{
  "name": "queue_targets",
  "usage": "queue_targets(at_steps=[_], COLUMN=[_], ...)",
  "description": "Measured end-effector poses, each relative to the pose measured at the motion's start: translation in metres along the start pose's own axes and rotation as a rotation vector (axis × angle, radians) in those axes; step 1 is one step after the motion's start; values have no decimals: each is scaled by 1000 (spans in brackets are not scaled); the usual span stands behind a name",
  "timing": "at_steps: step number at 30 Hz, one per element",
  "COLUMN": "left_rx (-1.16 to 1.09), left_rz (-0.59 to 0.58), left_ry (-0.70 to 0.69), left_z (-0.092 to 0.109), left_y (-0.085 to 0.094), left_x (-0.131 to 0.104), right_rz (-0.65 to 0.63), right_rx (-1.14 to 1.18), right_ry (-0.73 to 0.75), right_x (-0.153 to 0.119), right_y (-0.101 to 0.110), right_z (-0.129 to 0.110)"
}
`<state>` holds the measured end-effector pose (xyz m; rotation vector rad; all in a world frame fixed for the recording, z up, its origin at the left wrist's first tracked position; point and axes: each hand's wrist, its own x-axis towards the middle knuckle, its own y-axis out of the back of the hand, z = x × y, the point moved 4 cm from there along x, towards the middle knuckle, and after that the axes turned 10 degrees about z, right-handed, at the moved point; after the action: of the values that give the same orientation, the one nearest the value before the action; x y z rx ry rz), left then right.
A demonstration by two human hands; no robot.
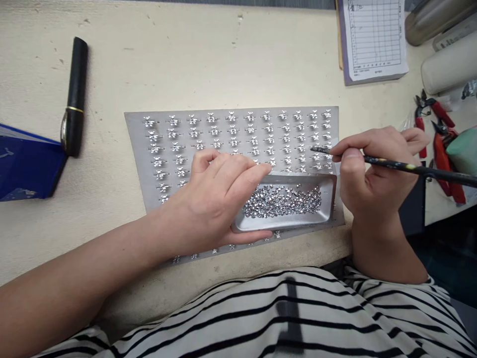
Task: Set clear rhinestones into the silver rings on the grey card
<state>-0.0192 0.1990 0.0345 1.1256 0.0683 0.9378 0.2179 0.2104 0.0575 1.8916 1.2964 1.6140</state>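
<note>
My left hand is closed on the left end of a small metal tray, thumb along the near side and fingers along the far side. Loose, clear rhinestones cover much of the tray's floor. Between the thumb and fingers of my right hand is a thin, dark, paint-flecked stick, its tip pointing left over the board. Under the tray lies a grey board with rows of small, shiny ring-like pieces. My left hand and the tray hide part of these rows.
On the left are a black, gold-banded pen-shaped object and a blue box. A form pad lies at the back right. Red-handled pliers and a white cylinder occupy the right edge.
</note>
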Motion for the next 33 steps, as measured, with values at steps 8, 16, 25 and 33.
queue_targets(at_steps=[8, 16, 25, 33], left_rx=[-6, 1, 4, -5], left_rz=[9, 16, 36, 50], left_ry=[-3, -8, -26, -34], left_z=[0, 0, 0, 0], left_y=[0, 0, -1, -1], left_x=[0, 0, -1, -1], right_rz=[-7, 7, -37, -55], right_rx=[-25, 7, 13, -2], right_ry=[-28, -12, -24, -25], right_x=[0, 0, 1, 1], right_y=[0, 0, 2, 2], right_z=[0, 1, 1, -1])
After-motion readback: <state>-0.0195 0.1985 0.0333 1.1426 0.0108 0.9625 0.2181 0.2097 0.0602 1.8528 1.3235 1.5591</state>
